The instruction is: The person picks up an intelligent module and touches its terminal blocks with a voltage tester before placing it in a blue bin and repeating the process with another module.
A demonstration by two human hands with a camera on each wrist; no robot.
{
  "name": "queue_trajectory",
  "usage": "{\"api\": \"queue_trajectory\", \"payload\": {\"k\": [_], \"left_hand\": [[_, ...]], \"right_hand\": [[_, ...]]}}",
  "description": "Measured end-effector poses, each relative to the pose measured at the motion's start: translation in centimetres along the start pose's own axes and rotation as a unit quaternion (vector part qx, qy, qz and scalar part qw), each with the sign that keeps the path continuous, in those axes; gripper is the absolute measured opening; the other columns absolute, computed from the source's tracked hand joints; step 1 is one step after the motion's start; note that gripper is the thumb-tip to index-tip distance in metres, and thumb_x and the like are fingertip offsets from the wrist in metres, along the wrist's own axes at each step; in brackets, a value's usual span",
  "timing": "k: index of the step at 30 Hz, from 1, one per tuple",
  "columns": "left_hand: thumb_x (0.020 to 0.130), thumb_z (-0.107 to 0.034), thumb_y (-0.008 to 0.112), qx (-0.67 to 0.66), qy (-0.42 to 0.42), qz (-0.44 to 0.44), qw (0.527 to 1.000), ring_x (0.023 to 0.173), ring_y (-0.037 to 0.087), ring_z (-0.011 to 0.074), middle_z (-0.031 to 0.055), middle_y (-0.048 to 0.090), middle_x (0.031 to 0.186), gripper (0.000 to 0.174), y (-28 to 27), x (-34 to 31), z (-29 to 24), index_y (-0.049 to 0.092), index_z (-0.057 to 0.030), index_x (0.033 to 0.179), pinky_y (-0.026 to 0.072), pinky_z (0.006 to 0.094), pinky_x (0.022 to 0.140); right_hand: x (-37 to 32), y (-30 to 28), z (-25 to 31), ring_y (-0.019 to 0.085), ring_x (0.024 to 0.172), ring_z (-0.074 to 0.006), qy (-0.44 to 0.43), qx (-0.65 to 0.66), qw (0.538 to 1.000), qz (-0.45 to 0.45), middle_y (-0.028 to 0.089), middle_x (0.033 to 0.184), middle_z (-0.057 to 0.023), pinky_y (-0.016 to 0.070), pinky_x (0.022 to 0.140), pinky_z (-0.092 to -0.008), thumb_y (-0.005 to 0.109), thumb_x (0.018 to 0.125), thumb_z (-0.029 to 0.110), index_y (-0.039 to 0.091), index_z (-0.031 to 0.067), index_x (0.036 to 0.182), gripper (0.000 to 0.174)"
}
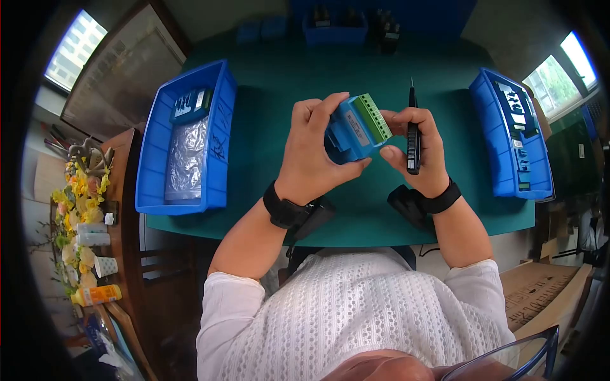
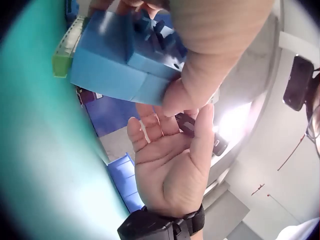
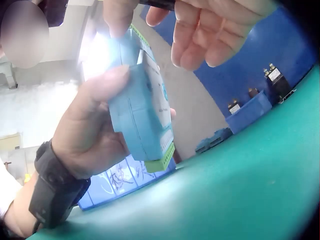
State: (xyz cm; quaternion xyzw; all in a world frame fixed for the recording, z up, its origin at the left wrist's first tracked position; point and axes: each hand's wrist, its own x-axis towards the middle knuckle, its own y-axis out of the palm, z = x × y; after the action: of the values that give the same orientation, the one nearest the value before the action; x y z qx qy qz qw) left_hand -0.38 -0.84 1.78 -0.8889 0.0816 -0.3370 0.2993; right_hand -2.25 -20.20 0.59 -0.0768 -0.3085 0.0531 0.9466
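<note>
A blue module (image 1: 356,130) with a green terminal strip (image 1: 376,119) along one side is held above the table by the left hand (image 1: 312,143), thumb on one side and fingers on the other. Close to its right, the right hand (image 1: 422,143) grips a black pen-like tool (image 1: 413,140) whose thin tip points away from the body. In the left wrist view the module (image 2: 125,60) shows a smooth blue side and dark slots. The right wrist view shows the module (image 3: 140,105) with its printed label, the left thumb pressed on its side.
On the left of the green table (image 1: 286,82) stands a blue bin (image 1: 218,140) with a module and clear plastic bags. Another blue bin (image 1: 502,159) with several parts is at the right. A small blue box (image 1: 335,35) and dark parts sit along the far edge.
</note>
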Motion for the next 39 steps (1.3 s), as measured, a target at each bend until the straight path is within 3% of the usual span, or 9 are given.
{"api": "queue_trajectory", "payload": {"k": [5, 8, 12, 13, 18, 24, 29, 34, 39], "left_hand": [[0.057, -0.021, 0.077, -0.150, -0.069, 0.010, 0.986, 0.107, 0.048, 0.0252, 0.0100, 0.044, 0.115, 0.083, 0.1, -0.2, 0.4, 0.038, -0.0083, 0.129, 0.0424, 0.0384, 0.089], [0.062, -0.028, 0.074, -0.544, -0.227, 0.051, 0.806, 0.111, 0.048, 0.0282, 0.0120, 0.044, 0.120, 0.082, 0.0, -0.2, 0.1, 0.035, -0.0071, 0.132, 0.0421, 0.0420, 0.091], [0.073, -0.041, 0.058, -0.707, -0.343, 0.113, 0.609, 0.112, 0.049, 0.0365, 0.0201, 0.049, 0.123, 0.074, 0.4, -0.5, 0.8, 0.035, -0.0020, 0.132, 0.0417, 0.0467, 0.092], [0.075, -0.044, 0.054, -0.705, -0.343, 0.128, 0.607, 0.113, 0.049, 0.0385, 0.0224, 0.048, 0.124, 0.073, 0.5, -0.5, 0.6, 0.036, -0.0017, 0.131, 0.0420, 0.0475, 0.093], [0.071, -0.038, 0.062, -0.678, -0.315, 0.157, 0.646, 0.114, 0.049, 0.0367, 0.0225, 0.048, 0.124, 0.074, 0.6, -0.5, 0.2, 0.037, -0.0025, 0.131, 0.0446, 0.0450, 0.091], [0.070, -0.027, 0.068, -0.648, -0.293, 0.133, 0.690, 0.113, 0.049, 0.0324, 0.0197, 0.048, 0.124, 0.072, 0.6, -0.7, 0.0, 0.037, -0.0032, 0.130, 0.0447, 0.0445, 0.092], [0.074, -0.012, 0.067, -0.559, -0.253, 0.103, 0.783, 0.112, 0.050, 0.0275, 0.0174, 0.048, 0.125, 0.059, 0.5, -1.0, -0.7, 0.042, -0.0053, 0.126, 0.0423, 0.0390, 0.093], [0.077, -0.009, 0.066, -0.209, -0.003, 0.085, 0.974, 0.111, 0.050, 0.0244, 0.0166, 0.048, 0.125, 0.049, 0.8, -1.0, 0.7, 0.046, -0.0066, 0.121, 0.0391, 0.0346, 0.094], [0.078, -0.009, 0.065, -0.183, 0.024, 0.069, 0.980, 0.113, 0.049, 0.0260, 0.0175, 0.049, 0.123, 0.046, 1.1, -1.0, 0.5, 0.047, -0.0080, 0.120, 0.0390, 0.0353, 0.094]], "right_hand": [[0.0, -0.4, 0.0, 0.058, 0.091, -0.0172, -0.018, -0.009, 1.000, -0.014, 0.061, 0.109, -0.0117, 0.0452, 0.080, -0.0296, 0.070, 0.078, 0.017, 0.045, 0.0068, 0.104, 0.038], [0.0, -0.9, 0.3, 0.059, 0.090, -0.0180, -0.002, 0.032, 0.999, -0.041, 0.061, 0.109, -0.0128, 0.0470, 0.081, -0.0304, 0.068, 0.080, 0.016, 0.044, 0.0058, 0.104, 0.036], [-0.1, -1.2, -0.2, 0.059, 0.088, -0.0169, 0.011, 0.047, 0.998, -0.047, 0.061, 0.107, -0.0128, 0.0484, 0.079, -0.0294, 0.065, 0.082, 0.012, 0.044, 0.0060, 0.104, 0.031], [-0.1, -1.2, 0.0, 0.059, 0.088, -0.0166, 0.006, 0.032, 0.998, -0.047, 0.061, 0.107, -0.0126, 0.0484, 0.079, -0.0291, 0.065, 0.082, 0.012, 0.044, 0.0060, 0.104, 0.030], [-0.1, -1.5, 0.0, 0.058, 0.088, -0.0156, -0.020, 0.003, 0.998, -0.067, 0.061, 0.107, -0.0123, 0.0483, 0.079, -0.0280, 0.061, 0.085, 0.008, 0.043, 0.0056, 0.106, 0.027], [0.2, -2.5, 1.2, 0.062, 0.077, -0.0195, -0.028, 0.179, 0.972, -0.149, 0.064, 0.094, -0.0191, 0.0491, 0.077, -0.0322, 0.039, 0.096, 0.030, 0.040, 0.0033, 0.111, 0.030], [0.0, -4.3, 0.9, 0.053, 0.055, -0.0143, -0.041, 0.316, 0.935, -0.158, 0.057, 0.062, -0.0101, 0.0457, 0.062, -0.0278, 0.022, 0.095, 0.049, 0.041, 0.0013, 0.117, 0.056], [-0.3, -4.2, 1.0, 0.051, 0.054, -0.0112, 0.001, 0.299, 0.922, -0.245, 0.058, 0.070, -0.0090, 0.0442, 0.059, -0.0239, 0.031, 0.096, 0.042, 0.050, 0.0014, 0.102, 0.045], [-0.4, -3.6, 1.8, 0.052, 0.057, -0.0065, -0.053, 0.200, 0.954, -0.216, 0.058, 0.074, -0.0062, 0.0447, 0.065, -0.0235, 0.051, 0.091, 0.022, 0.053, 0.0015, 0.091, 0.021]]}}
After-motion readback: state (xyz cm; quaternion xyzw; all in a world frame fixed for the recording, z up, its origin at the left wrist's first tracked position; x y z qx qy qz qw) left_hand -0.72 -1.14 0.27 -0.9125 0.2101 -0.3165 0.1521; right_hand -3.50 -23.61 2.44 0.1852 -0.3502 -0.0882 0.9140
